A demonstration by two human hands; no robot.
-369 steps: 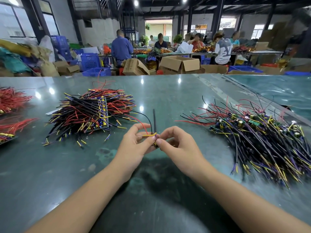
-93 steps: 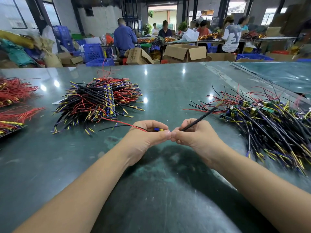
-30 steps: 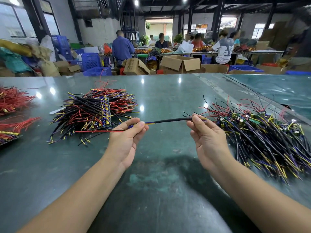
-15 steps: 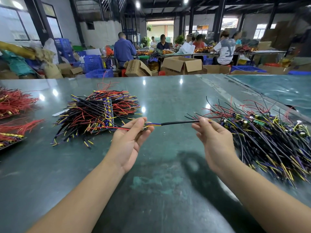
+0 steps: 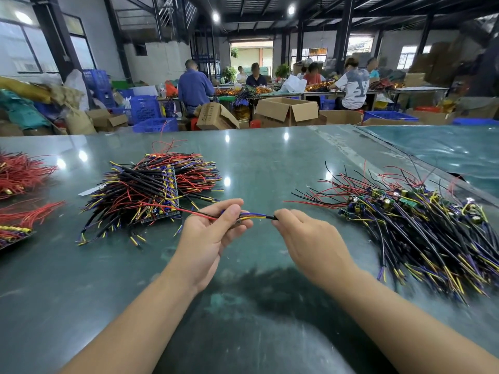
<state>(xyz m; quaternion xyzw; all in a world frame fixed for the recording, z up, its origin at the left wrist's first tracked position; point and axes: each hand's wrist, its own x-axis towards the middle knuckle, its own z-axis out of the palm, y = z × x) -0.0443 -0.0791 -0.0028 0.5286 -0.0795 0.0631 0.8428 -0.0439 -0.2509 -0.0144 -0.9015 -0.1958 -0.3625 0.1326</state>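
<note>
Close up first. Left hand [image 5: 213, 233] pinches a blue-and-yellow pair of wires [image 5: 253, 215] between thumb and forefinger. A red lead [image 5: 189, 211] trails out past its knuckles toward the pile beyond. Right hand [image 5: 310, 238] is curled, fingertips nipping the end of a black sleeve [image 5: 272, 217]; the rest of the sleeve is hidden in the fist. The pair spans the short gap between the hands, above the table [image 5: 256, 306], not touching it.

Judgement: the sleeve is being fed over the pair. To do it well:
- Hold both wires level and together so neither tip snags the sleeve's mouth.
- Grip with the left close to the gap, so the pair is stiff.
- Push along the wires' line, not across it.
- Leave the red lead outside the sleeve.

Outward: neat pile [image 5: 151, 193] beyond the left hand, probably finished pieces. Loose pile [image 5: 405, 220] out past the right hand, likely the supply. Red bundles [image 5: 21, 171] lie far off to the left hand's outer side.
</note>
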